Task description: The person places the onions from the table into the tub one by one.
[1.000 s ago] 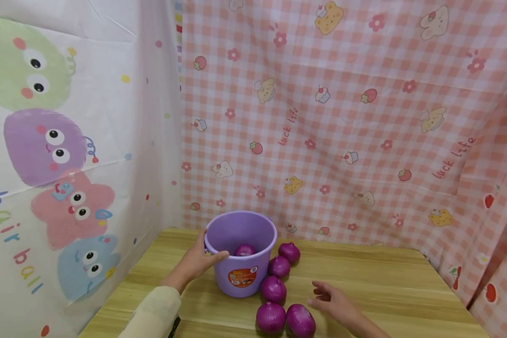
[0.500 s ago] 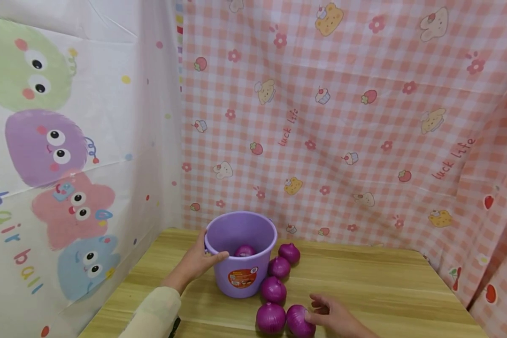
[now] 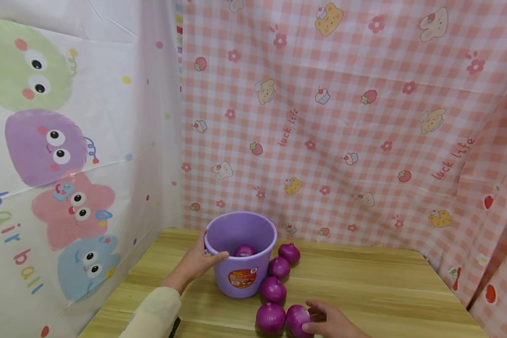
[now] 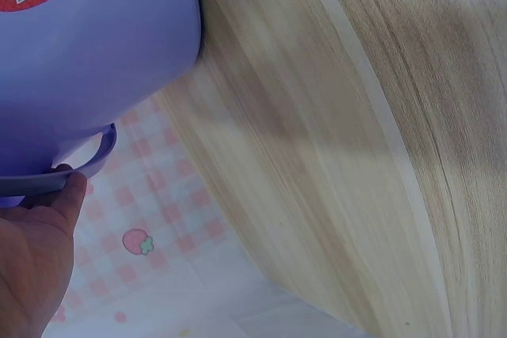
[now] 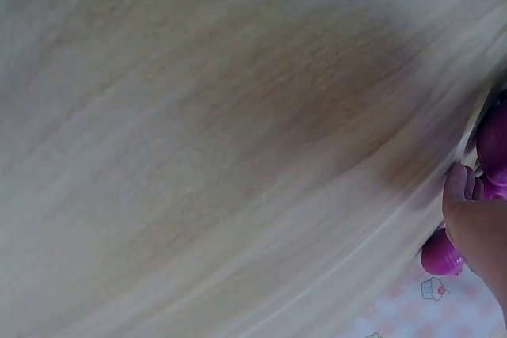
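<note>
Head view: my left hand (image 3: 195, 261) is gripping a purple bucket (image 3: 236, 263) by its rim. Front-right of the bucket, my right hand (image 3: 331, 322) is touching a red onion (image 3: 297, 318), grasp unclear; another onion (image 3: 245, 251) is lying inside.

Rm thru bucket (image 3: 259, 264) top & over tbl (image 3: 380, 284) at far R, but 5 onions (image 3: 273, 290) block bucket's R side.
</note>
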`<move>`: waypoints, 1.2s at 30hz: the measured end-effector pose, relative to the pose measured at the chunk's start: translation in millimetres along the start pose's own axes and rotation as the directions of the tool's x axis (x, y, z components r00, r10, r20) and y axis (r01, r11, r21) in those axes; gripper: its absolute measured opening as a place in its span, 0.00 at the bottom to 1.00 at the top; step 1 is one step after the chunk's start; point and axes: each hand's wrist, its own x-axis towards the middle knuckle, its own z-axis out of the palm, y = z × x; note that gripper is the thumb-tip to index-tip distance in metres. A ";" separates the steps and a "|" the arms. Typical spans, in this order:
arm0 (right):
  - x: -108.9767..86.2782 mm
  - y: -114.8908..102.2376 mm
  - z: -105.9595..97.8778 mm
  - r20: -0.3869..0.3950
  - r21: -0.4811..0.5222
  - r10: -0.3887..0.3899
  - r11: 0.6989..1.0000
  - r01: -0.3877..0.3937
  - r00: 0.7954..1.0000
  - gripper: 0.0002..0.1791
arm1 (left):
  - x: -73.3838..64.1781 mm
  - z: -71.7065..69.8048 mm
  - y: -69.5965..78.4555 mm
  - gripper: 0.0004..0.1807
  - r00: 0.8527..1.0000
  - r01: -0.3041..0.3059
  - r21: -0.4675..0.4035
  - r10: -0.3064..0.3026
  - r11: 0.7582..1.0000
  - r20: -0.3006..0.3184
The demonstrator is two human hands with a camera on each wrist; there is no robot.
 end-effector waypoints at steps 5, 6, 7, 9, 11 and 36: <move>1.1 2.3 2.3 0.022 0.014 -0.018 1.000 0.018 1.000 0.40 | 0.4 0.0 0.3 0.59 1.000 0.002 -0.005 -0.002 1.000 -0.001; 1.3 2.4 2.4 0.028 0.022 -0.013 1.000 0.013 1.000 0.40 | 0.4 0.0 0.5 0.59 1.000 0.003 -0.008 -0.003 1.000 -0.002; 1.1 2.9 2.7 0.032 0.031 -0.014 0.999 0.013 0.999 0.40 | 0.3 0.0 0.8 0.59 1.000 0.004 -0.008 -0.004 1.000 -0.001; 1.4 3.1 3.2 0.038 0.043 -0.007 0.999 0.005 0.999 0.41 | 0.0 -0.1 1.3 0.59 1.000 0.007 -0.009 -0.007 1.000 -0.001; 1.9 2.8 3.8 0.046 0.060 0.019 0.998 -0.022 0.999 0.41 | -0.4 -0.3 1.6 0.59 1.000 0.008 -0.010 -0.008 1.000 0.000; 1.4 0.4 2.6 0.056 0.084 -0.008 0.996 0.003 0.998 0.36 | -0.5 -0.5 0.2 0.59 1.000 0.013 -0.022 -0.013 1.000 0.008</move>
